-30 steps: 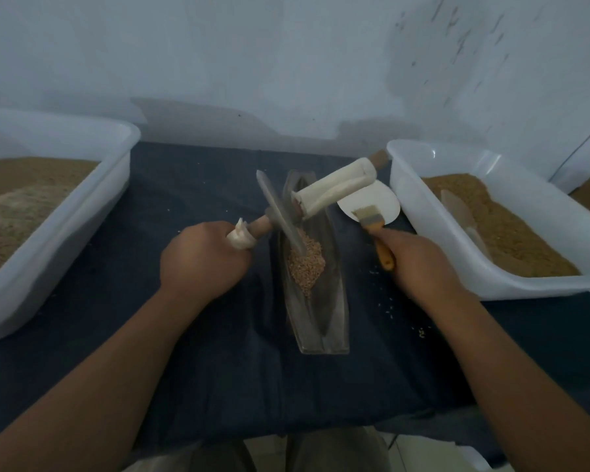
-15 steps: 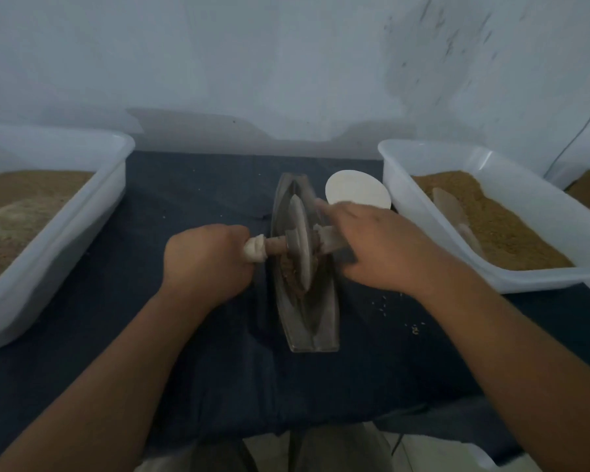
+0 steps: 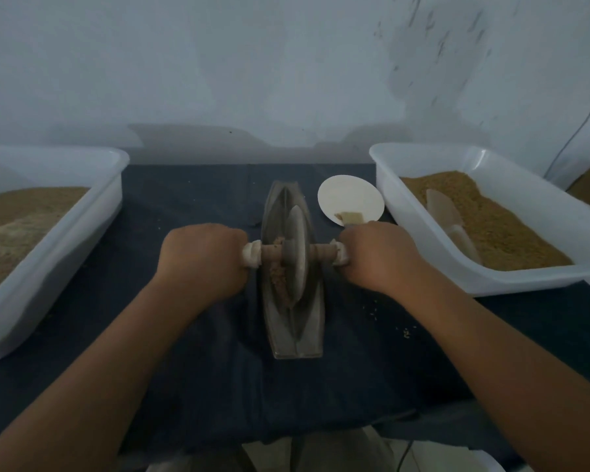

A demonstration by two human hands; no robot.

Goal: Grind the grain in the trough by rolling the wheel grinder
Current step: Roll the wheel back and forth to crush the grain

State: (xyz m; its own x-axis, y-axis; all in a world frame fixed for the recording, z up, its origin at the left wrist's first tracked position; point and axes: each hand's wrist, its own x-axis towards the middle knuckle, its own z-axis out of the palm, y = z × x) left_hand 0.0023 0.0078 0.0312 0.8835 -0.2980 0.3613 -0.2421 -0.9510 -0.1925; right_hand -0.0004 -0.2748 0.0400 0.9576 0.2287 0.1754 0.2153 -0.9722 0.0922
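Observation:
A boat-shaped metal trough (image 3: 295,332) lies lengthwise on the dark cloth in the middle. The wheel grinder (image 3: 297,257) stands upright in it, its disc down in the groove and its wooden axle across the trough. Brown grain (image 3: 279,277) lies in the groove just left of the disc. My left hand (image 3: 203,260) grips the cloth-wrapped left end of the axle. My right hand (image 3: 377,255) grips the wrapped right end.
A white tub (image 3: 53,243) of brown grain stands at the left, another white tub (image 3: 525,281) with a scoop (image 3: 448,219) in it at the right. A small white dish (image 3: 349,199) holding a brush head sits behind my right hand. Loose grains dot the cloth (image 3: 218,386).
My right hand put the brush down by the dish and took the right end of the axle. The tilted grinder was lowered until its wheel stands upright in the trough.

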